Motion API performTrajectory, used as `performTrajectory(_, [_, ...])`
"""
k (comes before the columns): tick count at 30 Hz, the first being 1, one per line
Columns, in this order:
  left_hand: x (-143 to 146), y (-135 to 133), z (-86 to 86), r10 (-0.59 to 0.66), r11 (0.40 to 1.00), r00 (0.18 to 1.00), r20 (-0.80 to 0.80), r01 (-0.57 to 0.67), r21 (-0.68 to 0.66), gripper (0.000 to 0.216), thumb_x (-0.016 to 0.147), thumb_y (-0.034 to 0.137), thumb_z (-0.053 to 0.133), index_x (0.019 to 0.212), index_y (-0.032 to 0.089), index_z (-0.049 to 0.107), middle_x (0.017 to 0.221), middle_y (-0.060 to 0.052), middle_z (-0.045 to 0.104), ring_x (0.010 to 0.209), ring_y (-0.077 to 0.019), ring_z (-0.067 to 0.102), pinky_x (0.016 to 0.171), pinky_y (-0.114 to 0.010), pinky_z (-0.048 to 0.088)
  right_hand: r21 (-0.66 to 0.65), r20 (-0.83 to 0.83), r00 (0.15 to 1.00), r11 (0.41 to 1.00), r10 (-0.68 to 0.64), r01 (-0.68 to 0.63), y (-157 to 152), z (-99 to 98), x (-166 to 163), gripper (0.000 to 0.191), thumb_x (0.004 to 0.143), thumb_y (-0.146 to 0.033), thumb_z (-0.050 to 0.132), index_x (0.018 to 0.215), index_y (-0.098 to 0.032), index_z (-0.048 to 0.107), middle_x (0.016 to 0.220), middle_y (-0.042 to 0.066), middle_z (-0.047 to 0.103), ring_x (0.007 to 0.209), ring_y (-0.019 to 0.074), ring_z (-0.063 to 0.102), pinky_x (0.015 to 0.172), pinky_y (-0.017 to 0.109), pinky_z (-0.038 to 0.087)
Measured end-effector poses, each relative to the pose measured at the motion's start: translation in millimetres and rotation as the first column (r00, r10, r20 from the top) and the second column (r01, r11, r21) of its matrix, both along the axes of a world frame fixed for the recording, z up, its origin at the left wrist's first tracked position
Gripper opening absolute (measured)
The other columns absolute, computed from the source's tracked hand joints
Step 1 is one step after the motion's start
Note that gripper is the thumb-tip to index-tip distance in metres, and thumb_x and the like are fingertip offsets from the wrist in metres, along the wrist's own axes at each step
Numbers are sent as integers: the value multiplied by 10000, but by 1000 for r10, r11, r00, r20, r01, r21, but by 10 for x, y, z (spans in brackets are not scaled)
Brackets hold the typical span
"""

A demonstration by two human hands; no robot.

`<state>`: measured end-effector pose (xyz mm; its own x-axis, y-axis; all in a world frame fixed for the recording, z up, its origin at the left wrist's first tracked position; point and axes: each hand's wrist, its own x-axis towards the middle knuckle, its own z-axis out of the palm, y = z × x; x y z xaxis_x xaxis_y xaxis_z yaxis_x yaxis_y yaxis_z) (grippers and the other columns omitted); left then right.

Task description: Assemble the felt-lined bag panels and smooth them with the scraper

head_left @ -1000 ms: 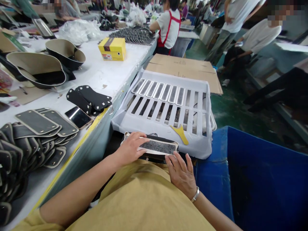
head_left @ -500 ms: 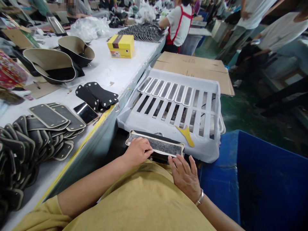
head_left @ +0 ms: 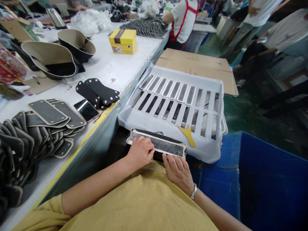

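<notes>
Head view, lower middle of the frame: a flat panel [head_left: 166,146] with a dark, felt-like centre and a pale border lies across the person's lap, just in front of the white slotted rack [head_left: 154,123]. The left hand [head_left: 141,152] is curled shut over the panel's left end, knuckles up. The right hand [head_left: 177,170] rests with fingers stretched against the near edge at the right; whether it pinches the edge or only touches it cannot be told. The panel looks thin and light, probably bendable yet firm enough to keep its shape. Its fuzzy centre should give good grip, while the smooth border may slip. The two short ends seem the best holds. A yellow tool [head_left: 187,134] lies on the rack just beyond.
</notes>
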<state>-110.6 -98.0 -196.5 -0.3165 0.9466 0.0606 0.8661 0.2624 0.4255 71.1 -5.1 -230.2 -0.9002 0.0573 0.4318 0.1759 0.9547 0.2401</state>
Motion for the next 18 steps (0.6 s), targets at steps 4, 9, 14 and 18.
performTrajectory(4, [9, 8, -5, 17, 1000, 1000, -19, -17, 2, 135, 798, 232, 519, 689, 181, 581, 784, -27, 573, 802, -193, 487, 705, -342, 329, 7, 19, 1000, 1000, 21, -21, -28, -40, -96, 319, 846, -93, 464, 1143, -83, 581, 1025, 121, 611, 958, 213, 514, 859, 366, 367])
performTrajectory(9, [-53, -3, -32, 16, 1000, 999, 42, -17, 17, 115, 787, 218, 542, 685, 179, 581, 773, -30, 578, 806, -196, 508, 717, -338, 366, -2, 39, 999, 1000, 30, -30, -83, -68, -171, 325, 860, -101, 443, 1158, -86, 571, 1052, 116, 608, 984, 223, 502, 860, 367, 373])
performTrajectory(14, [-373, -196, -85, -31, 990, 982, 186, 4, 144, 95, 772, 230, 604, 855, 190, 628, 979, -36, 576, 906, -168, 526, 810, -301, 407, -28, 35, 999, 999, 36, -35, -99, -53, -216, 322, 863, -99, 440, 1155, -67, 569, 1036, 118, 610, 968, 223, 503, 852, 365, 379])
performTrajectory(18, [-565, -337, -100, -57, 993, 993, 105, 45, 112, 102, 782, 295, 609, 736, 220, 659, 958, -17, 602, 942, -184, 518, 844, -342, 363, -42, 33, 999, 999, 35, -34, -100, -64, -226, 332, 852, -100, 466, 1170, -71, 559, 1033, 114, 608, 973, 225, 504, 852, 364, 376])
